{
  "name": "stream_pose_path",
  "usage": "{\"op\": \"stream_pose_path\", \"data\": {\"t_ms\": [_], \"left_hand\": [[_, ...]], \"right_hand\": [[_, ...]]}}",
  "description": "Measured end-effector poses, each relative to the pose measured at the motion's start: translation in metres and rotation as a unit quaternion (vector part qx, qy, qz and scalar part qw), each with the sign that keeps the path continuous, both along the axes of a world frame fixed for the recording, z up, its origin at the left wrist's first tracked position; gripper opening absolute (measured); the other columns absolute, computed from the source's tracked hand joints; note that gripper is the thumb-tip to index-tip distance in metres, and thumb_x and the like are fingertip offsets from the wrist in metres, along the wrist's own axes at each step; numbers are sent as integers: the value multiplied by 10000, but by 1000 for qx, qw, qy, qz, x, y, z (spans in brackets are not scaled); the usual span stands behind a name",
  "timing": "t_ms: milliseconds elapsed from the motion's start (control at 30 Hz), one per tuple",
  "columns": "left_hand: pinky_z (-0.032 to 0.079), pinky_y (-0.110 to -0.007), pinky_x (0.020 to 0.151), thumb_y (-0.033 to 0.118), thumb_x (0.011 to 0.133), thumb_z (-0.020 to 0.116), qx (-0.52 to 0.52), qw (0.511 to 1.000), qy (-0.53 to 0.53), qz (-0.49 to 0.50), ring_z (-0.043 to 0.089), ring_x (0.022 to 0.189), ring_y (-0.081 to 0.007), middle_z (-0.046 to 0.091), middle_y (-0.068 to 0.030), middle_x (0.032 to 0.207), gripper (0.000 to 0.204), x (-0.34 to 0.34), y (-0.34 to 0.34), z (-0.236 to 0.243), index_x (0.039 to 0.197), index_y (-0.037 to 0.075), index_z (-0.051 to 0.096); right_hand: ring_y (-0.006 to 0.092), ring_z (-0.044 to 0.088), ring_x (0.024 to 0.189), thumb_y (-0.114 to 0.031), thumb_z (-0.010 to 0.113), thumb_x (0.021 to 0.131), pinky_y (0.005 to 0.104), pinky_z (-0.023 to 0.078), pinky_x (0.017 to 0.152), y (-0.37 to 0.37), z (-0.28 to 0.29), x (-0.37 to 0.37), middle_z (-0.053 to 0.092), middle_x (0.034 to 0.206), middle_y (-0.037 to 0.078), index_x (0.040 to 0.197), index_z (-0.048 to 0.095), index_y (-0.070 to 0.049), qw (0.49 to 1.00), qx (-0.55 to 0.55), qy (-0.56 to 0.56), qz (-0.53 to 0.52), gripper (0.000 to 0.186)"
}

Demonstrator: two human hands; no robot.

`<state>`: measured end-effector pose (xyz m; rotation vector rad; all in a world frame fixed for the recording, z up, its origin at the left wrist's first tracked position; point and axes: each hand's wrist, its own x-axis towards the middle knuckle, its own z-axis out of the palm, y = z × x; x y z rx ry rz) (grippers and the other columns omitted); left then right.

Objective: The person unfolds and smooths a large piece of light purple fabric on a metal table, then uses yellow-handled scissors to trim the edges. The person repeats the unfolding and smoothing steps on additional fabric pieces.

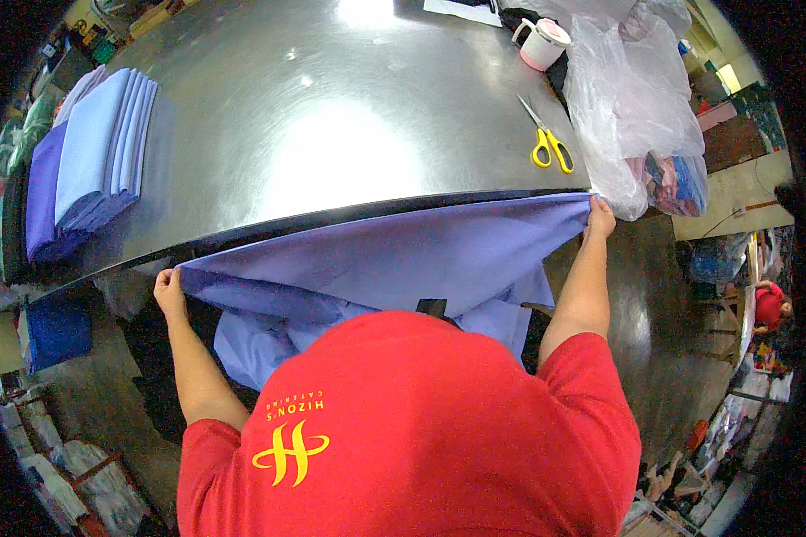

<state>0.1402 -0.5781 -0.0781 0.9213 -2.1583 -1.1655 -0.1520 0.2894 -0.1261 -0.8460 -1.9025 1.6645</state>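
Note:
A periwinkle-blue cloth (394,251) is stretched between my two hands along the front edge of the metal table (242,134). My left hand (169,291) pinches its left corner, just off the table edge. At the right, my right hand (601,217) grips the other corner, close to the table's right front corner. The cloth's upper edge is pulled nearly straight. Below it, the rest hangs in loose folds in front of my body, partly hidden by my red shirt.
Folded blue cloths (103,148) stand stacked at the table's left. Yellow-handled scissors (549,143) lie near the right edge, with a white mug (544,45) behind them. Clear plastic bags (631,107) bulge over the right side. Another person in red (768,306) is far right.

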Motion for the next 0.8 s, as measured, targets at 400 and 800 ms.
{"op": "stream_pose_path", "data": {"t_ms": [400, 800], "left_hand": [[400, -200, 572, 80, 806, 634, -39, 999, -23, -22, 493, 636, -58, 577, 21, 749, 79, 5, -16, 4, 869, 35, 620], [461, -280, 779, 55, 795, 568, -69, 993, -91, -21, 595, 821, -170, 639, -67, 869, 137, -3, -12, 18, 910, 7, 624]], "right_hand": [[171, 598, 859, -107, 674, 762, 279, 456, 791, -22, 15, -6, 652, 970, 101, 1012, 638, 23, 999, 24, -10, -29, 283], [175, 583, 802, -185, 687, 746, 288, 457, 747, 4, -5, -13, 648, 916, 83, 966, 660, 0, 994, 84, -58, -29, 288]]}}
